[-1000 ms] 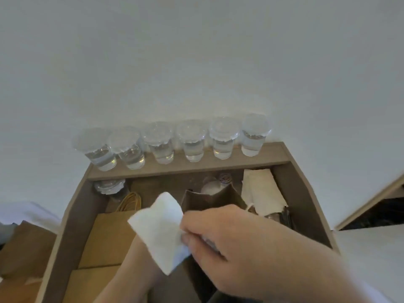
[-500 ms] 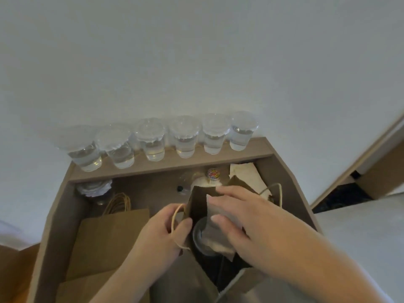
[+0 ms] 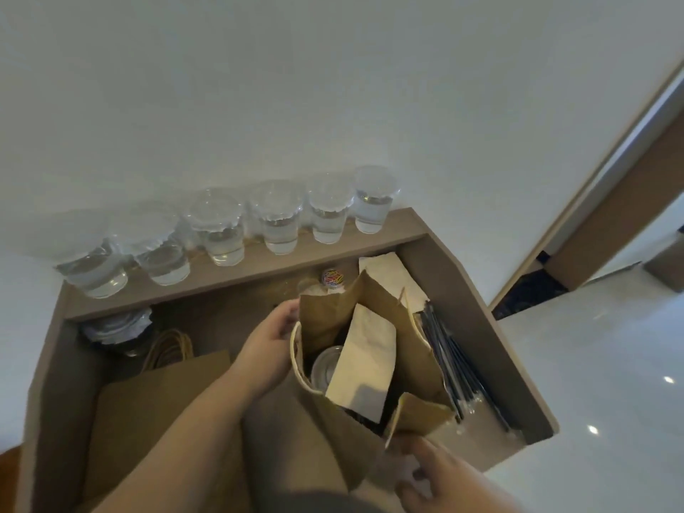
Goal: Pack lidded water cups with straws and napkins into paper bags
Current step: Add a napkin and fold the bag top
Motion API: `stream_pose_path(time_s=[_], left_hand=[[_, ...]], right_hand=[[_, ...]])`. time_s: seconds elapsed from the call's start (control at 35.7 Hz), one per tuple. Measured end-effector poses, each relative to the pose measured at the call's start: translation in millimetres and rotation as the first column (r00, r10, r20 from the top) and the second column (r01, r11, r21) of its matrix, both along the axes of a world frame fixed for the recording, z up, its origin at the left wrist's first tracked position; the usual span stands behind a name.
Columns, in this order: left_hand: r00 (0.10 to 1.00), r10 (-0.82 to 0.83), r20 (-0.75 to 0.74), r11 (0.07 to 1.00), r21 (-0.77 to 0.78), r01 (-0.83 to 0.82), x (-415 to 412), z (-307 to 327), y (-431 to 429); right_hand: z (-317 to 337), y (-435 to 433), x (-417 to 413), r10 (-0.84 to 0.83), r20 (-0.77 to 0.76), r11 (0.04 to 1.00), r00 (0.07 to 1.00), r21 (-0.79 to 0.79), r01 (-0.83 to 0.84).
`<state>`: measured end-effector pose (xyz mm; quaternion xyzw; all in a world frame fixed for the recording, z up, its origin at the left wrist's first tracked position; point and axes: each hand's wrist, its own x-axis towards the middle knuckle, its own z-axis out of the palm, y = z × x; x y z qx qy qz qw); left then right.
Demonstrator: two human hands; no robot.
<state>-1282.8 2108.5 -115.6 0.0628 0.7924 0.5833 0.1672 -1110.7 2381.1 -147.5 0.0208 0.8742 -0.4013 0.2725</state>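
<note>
An open brown paper bag stands in the middle of the tray-like desk. Inside it a lidded cup shows at the left, and a white napkin leans upright beside it. My left hand grips the bag's left rim by the cord handle. My right hand hovers at the bottom right, just below the bag's near corner flap, with its fingers loosely spread and holding nothing. No straw is visible inside the bag.
Several lidded water cups line the back shelf. Below it are a stack of lids, flat paper bags, a napkin pile, black wrapped straws and a ball of coloured bands. A door frame is at the right.
My right hand carried the napkin into the bag, let it go and drew back toward me. My left hand took hold of the bag's left rim and stays there.
</note>
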Motion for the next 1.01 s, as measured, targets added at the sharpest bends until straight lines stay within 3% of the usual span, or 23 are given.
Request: stream_pose_path(time_s=[0.03, 0.06, 0.2, 0.31, 0.45, 0.53, 0.76, 0.84, 0.9, 1.01], left_hand=[[1.0, -0.014, 0.001, 0.996, -0.083, 0.014, 0.1, -3.1, -1.7], [1.0, -0.029, -0.005, 0.985, -0.168, 0.028, 1.9, -4.9, -3.0], [0.998, -0.058, -0.007, 0.925, -0.377, 0.051, 26.5, -7.0, -21.1], [0.995, -0.101, 0.019, 0.94, -0.327, 0.102, 52.9, -2.6, -30.9], [0.991, -0.084, 0.101, 0.932, -0.344, 0.114, 60.9, -6.0, -15.4], [0.985, -0.086, 0.151, 0.908, -0.396, 0.14, 63.2, -18.4, -3.9], [0.988, -0.004, 0.151, 0.917, -0.395, 0.064, 91.4, -16.7, 6.7], [0.997, 0.065, 0.048, 0.884, -0.465, -0.035, 102.5, -7.7, 1.2], [0.988, 0.133, -0.073, 0.903, -0.401, -0.151, 107.1, 0.3, -0.5], [0.954, 0.07, -0.292, 0.938, -0.306, -0.163, 108.1, 12.8, -3.9]], right_hand=[[-2.3, -11.9, 5.6, 0.037, -0.019, 0.985, 0.999, 0.168, -0.033], [1.3, -11.9, -2.2, 0.007, -0.024, 0.98, 1.0, 0.198, -0.002], [13.9, -3.8, -11.4, -0.071, -0.112, 0.996, 0.991, 0.038, 0.076], [-1.4, 12.6, -25.8, -0.209, -0.096, 0.969, 0.973, -0.154, 0.193], [-22.6, 26.7, -52.9, -0.311, 0.037, 0.941, 0.95, -0.127, 0.313], [-31.1, 27.3, -62.8, -0.274, 0.071, 0.954, 0.959, -0.107, 0.281], [-16.9, 35.6, -74.4, -0.145, -0.036, 0.987, 0.989, -0.071, 0.143], [1.5, 41.5, -77.9, -0.082, -0.104, 0.992, 0.991, -0.108, 0.071], [13.8, 46.2, -80.0, -0.078, -0.126, 0.989, 0.989, -0.134, 0.061], [34.1, 58.2, -88.8, -0.015, -0.207, 0.985, 0.978, -0.17, -0.021]])
